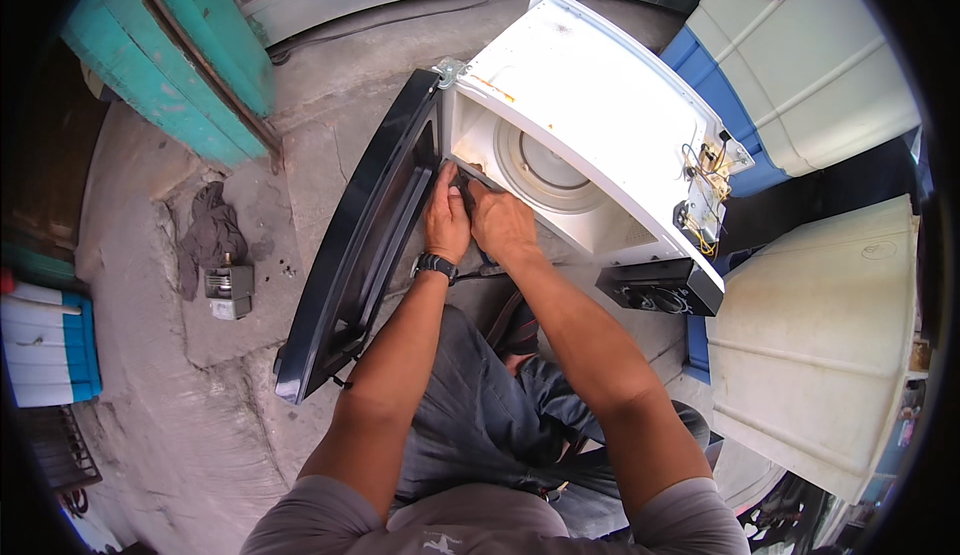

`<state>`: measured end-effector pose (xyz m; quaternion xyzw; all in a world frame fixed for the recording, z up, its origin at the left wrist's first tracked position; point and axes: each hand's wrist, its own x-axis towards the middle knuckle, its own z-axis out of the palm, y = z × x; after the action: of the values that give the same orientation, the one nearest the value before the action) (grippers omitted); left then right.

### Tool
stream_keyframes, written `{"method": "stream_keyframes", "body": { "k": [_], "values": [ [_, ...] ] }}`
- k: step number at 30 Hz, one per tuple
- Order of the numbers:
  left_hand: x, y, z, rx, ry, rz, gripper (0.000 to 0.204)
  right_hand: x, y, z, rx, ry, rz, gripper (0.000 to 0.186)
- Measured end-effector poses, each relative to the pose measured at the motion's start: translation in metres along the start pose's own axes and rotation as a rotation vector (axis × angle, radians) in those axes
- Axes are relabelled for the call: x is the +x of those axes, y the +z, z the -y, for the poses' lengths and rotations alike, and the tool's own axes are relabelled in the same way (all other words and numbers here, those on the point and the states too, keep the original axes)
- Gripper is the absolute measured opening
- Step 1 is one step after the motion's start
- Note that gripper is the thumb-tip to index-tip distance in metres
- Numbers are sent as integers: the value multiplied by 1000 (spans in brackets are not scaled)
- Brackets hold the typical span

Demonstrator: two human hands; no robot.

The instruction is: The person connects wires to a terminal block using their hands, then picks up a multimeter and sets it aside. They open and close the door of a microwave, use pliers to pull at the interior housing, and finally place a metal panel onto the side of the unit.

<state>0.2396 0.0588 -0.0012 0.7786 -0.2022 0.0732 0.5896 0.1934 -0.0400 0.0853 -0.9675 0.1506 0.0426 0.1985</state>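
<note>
A white microwave oven (590, 75) stands tilted on the ground, its turntable area (540, 165) visible inside and wiring (705, 190) exposed at the right. Its black door (350, 240) hangs open at the left, beside a metal hinge (449, 72); a black control panel (660, 290) juts out below the right side. My left hand (447, 217) is at the cavity's lower left edge, fingers held together. My right hand (500, 223) is closed beside it, fingers curled round something dark. What both grip is largely hidden by the fingers.
A dark rag (210, 225) and a metal part (228, 295) lie on the concrete at left. A turquoise wooden post (170, 65) stands behind them. Blue-and-white containers (45, 345) are at left and upper right (790, 65); a large cream panel (810, 345) stands at right.
</note>
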Motion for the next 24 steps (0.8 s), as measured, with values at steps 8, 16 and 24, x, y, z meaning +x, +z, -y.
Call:
{"method": "stream_keyframes", "body": {
  "k": [8, 16, 24],
  "values": [
    [-1, -3, 5, -11, 23, -4, 46, -9, -7, -5, 226, 28, -172, 37],
    [1, 1, 12, -6, 34, -33, 45, -2, -8, -2, -32, -44, -124, 32],
    [-2, 2, 6, -77, -33, -17, 45, -16, 18, -9, 150, 109, -281, 36]
  ]
}}
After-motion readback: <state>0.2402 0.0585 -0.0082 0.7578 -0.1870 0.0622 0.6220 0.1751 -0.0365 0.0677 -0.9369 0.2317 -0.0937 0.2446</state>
